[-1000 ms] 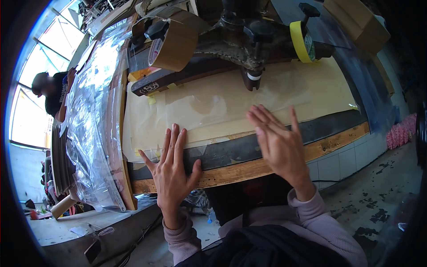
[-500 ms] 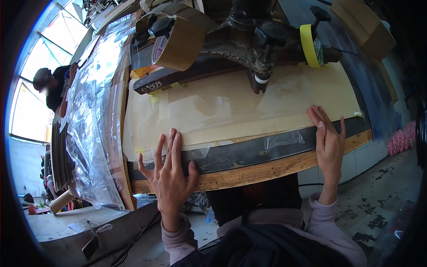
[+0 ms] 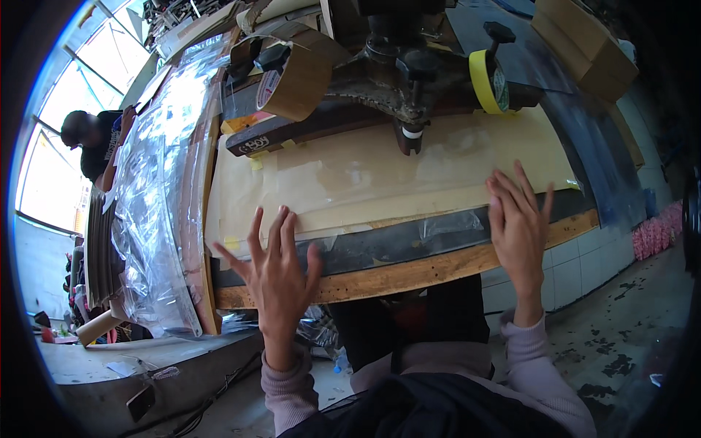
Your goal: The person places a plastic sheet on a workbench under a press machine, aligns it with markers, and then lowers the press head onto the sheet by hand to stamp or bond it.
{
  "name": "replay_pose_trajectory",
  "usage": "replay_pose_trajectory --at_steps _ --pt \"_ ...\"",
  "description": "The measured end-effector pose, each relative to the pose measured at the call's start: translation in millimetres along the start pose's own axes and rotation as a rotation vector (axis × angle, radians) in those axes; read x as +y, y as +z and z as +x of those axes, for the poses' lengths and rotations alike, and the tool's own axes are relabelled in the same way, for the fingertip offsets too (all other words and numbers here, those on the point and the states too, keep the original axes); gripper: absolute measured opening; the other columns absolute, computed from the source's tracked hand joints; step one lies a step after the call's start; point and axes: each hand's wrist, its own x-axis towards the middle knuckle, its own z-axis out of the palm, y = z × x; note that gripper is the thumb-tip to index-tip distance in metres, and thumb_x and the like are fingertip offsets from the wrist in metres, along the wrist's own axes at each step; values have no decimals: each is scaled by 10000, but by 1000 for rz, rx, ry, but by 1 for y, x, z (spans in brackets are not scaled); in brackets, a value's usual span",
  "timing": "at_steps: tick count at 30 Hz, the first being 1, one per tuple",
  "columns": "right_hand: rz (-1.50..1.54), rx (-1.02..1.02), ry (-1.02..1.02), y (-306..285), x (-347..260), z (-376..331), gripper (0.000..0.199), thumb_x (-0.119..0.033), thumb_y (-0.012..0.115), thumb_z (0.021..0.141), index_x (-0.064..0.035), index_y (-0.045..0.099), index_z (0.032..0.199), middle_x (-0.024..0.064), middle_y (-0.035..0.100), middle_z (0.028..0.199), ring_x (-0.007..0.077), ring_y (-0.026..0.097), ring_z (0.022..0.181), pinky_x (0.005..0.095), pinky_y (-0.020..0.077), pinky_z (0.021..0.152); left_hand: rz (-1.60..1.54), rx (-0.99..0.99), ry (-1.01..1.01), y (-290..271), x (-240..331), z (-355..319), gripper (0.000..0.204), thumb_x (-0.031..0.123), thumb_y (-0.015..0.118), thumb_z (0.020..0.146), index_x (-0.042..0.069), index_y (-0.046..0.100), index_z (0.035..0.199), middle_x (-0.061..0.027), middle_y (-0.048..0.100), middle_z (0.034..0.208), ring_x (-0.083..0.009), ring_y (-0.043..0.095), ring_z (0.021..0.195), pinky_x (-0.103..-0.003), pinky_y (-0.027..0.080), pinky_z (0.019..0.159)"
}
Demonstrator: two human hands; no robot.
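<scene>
A long cream-coloured sheet (image 3: 409, 186) lies flat on the bench under a dark metal clamp frame (image 3: 398, 95), with bits of yellow tape along its edges. Over the sheet's front left part is my left hand (image 3: 276, 259), its fingers spread and holding nothing. My right hand (image 3: 520, 219) is at the front right edge, fingers also apart and nothing in them. Whether the fingertips press on the sheet I cannot tell. Between the sheet and the wooden front edge (image 3: 409, 271) runs a dark strip (image 3: 394, 247) with pieces of clear tape on it.
A brown tape roll (image 3: 303, 84) and a yellow tape roll (image 3: 482, 82) hang on the frame. Clear plastic film (image 3: 157, 212) covers the left side. A cardboard box (image 3: 580, 51) stands at far right. Another person (image 3: 95, 142) works at far left; pink material (image 3: 657, 230) lies right.
The fingers of my right hand have spread wider and shifted slightly. My left hand stays near the same edge. The whole view has shifted a little, and the other person's head has moved.
</scene>
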Motion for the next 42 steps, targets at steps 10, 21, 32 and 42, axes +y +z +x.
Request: replay_pose_trajectory --at_steps 10,21,32,42 --pt "366 -152 -364 34 4 58 383 -111 515 871 13 468 1230 214 396 1375 400 372 1274 500 341 1041 -452 -160 293 30 12 68 465 309 381 957 176 356 1401 -168 272 1481 -383 198 1380 -561 127 1104" --pt "270 -209 -363 35 8 58 385 -249 481 933 -164 485 1308 216 373 1390 416 332 1301 576 284 1038 -277 -279 267 29 17 64 478 347 283 976 344 234 1452 -116 89 1544 -398 21 1407 -664 39 1056" --pt "259 -291 -323 35 6 59 402 -304 446 956 -183 456 1339 180 337 1439 387 272 1347 547 222 1086 -276 -278 261 31 17 65 483 347 293 972 347 236 1451 -108 97 1545 -391 35 1408 -671 53 1051" --pt "277 -227 -350 43 8 65 390 -296 463 946 -168 482 1314 200 368 1401 397 320 1313 557 266 1058 -270 -259 276 35 14 73 492 348 285 960 345 244 1450 -111 119 1542 -396 68 1405 -674 69 1045"
